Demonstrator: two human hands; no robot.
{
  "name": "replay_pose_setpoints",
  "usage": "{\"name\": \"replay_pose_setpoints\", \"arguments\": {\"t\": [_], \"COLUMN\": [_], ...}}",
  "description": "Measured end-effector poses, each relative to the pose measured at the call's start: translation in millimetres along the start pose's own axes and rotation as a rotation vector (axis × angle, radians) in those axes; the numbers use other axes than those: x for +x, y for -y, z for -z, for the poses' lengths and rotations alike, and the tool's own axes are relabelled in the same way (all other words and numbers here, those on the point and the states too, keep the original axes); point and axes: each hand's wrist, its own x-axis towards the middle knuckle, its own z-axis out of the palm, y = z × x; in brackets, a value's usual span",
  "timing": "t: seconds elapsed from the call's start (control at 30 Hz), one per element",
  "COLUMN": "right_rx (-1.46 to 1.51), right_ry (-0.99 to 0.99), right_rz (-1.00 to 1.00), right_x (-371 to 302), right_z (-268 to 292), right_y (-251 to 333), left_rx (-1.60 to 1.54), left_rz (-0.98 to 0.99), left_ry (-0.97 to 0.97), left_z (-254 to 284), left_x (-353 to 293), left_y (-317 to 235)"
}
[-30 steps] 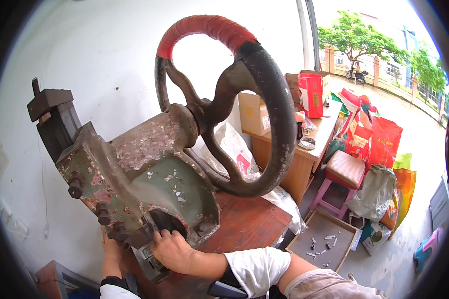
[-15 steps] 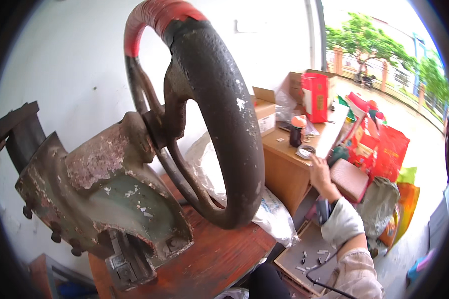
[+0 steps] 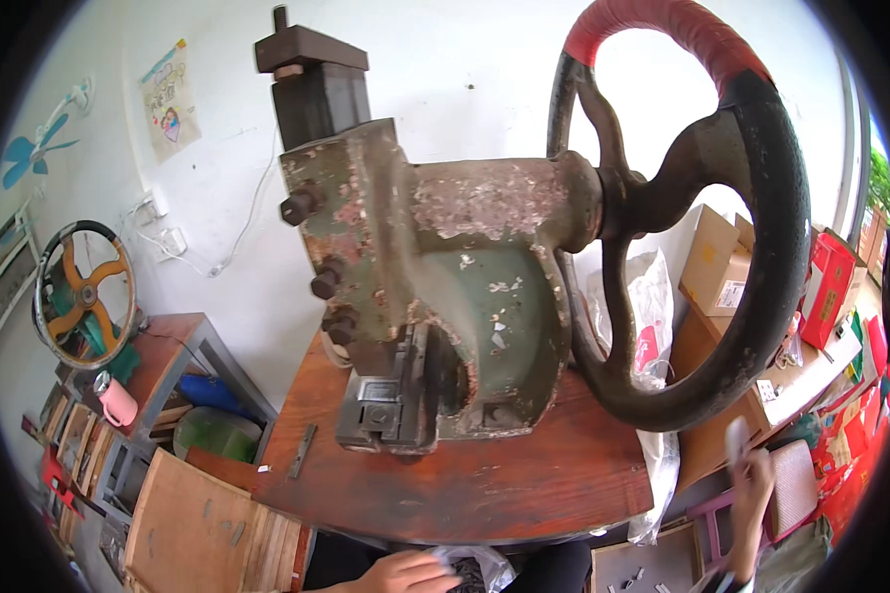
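The right hand (image 3: 755, 486) is well beyond the right edge of the worktop (image 3: 485, 484); its grip is closed on a pale thing (image 3: 737, 440), which is blurred, so its exact shape is hard to make out. The left hand (image 3: 405, 572) is cut by the lower border of the view, before the front edge; its fingers are blurred, and I cannot tell if its grip is open or closed. Just beside it is a clear plastic bag (image 3: 499, 565), partly cut off, with small dark pieces (image 3: 468, 573) inside. A tray (image 3: 674, 555), also cut off, holds a few small metal pieces (image 3: 635, 575) below the right front corner. Near the left front corner, a shallow wooden box (image 3: 173, 514) contains some thin pieces. The heavy press (image 3: 509, 287) stands along the back of the worktop, and its big wheel (image 3: 776, 227) hides part of the cardboard box (image 3: 714, 262). A metal strip (image 3: 303, 450) lies near the left edge.
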Motion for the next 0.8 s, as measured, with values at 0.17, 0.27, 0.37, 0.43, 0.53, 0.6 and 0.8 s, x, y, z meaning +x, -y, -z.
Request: {"name": "replay_pose_setpoints", "arguments": {"t": [0.17,0.27,0.37,0.43,0.53,0.6,0.8], "right_rx": [0.585,0.813,1.35,1.227,1.013,0.947,0.867], "right_ry": [1.153,1.154,1.208,1.182,1.217,1.167,1.059], "right_rz": [0.105,0.084,-0.136,-0.069,0.118,0.275,0.393], "right_x": [-49.3,-50.9,-44.3,-46.9,-64.5,-62.1,-67.5], "right_z": [-71.7,-122.2,-143.9,-144.8,-143.4,-147.0,-160.8], "right_y": [149.8,177.9,176.1,179.4,206.7,221.3,234.5], "left_rx": [-0.267,-0.471,-0.663,-0.792,-0.745,-0.648,-0.55], "left_rz": [0.215,0.452,0.701,0.702,0.712,0.672,0.632], "left_ry": [-0.187,0.087,-0.046,-0.207,-0.221,-0.225,-0.228], "left_z": [-6.9,-7.8,10.1,10.4,21.8,28.6,34.3], "left_x": [56.7,36.3,17.9,-5.9,-15.7,-18.0,-26.4], "left_y": [-2.6,-2.4,0.8,13.2,11.4,11.9,13.1]}}
